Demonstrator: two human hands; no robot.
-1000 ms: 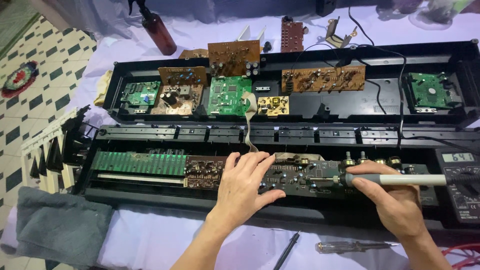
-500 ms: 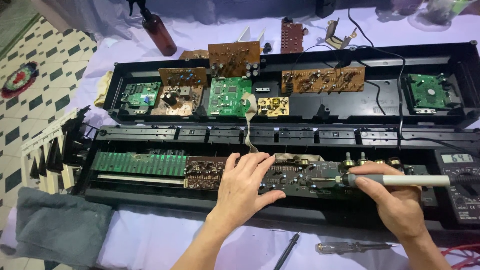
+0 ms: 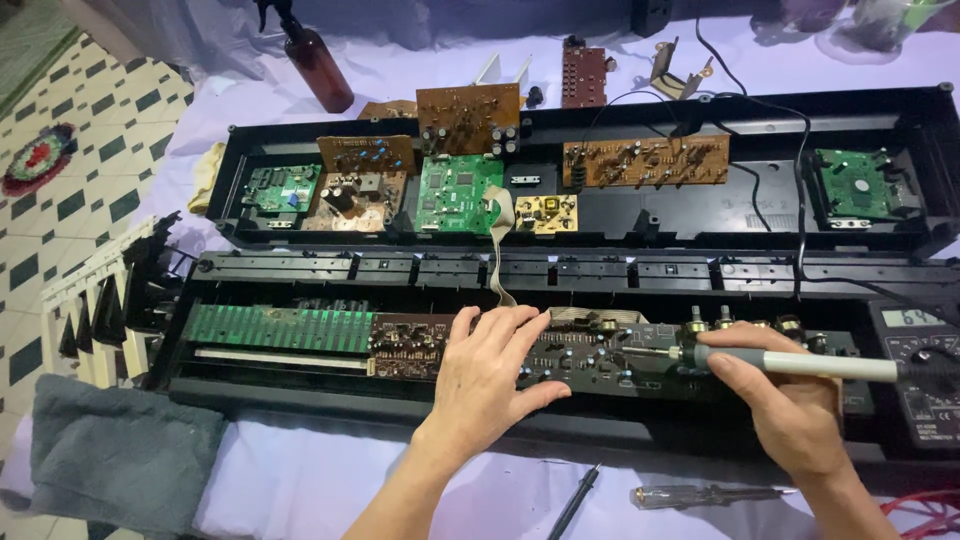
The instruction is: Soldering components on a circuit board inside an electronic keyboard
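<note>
A soldering iron (image 3: 790, 363) was gripped in the right hand (image 3: 790, 410), its tip at the dark circuit board (image 3: 600, 358) near the bench's front edge; the board was steadied by the flat, open, empty left hand (image 3: 487, 372); soldering appeared unfinished.

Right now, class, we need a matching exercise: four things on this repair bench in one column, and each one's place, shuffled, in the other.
1 soldering iron
2 grey cloth
3 brown spray bottle
4 screwdriver

a far edge, upper left
b in the right hand
c near edge, beside the right wrist
d near left corner

Pairs: 1-b, 2-d, 3-a, 4-c
</note>
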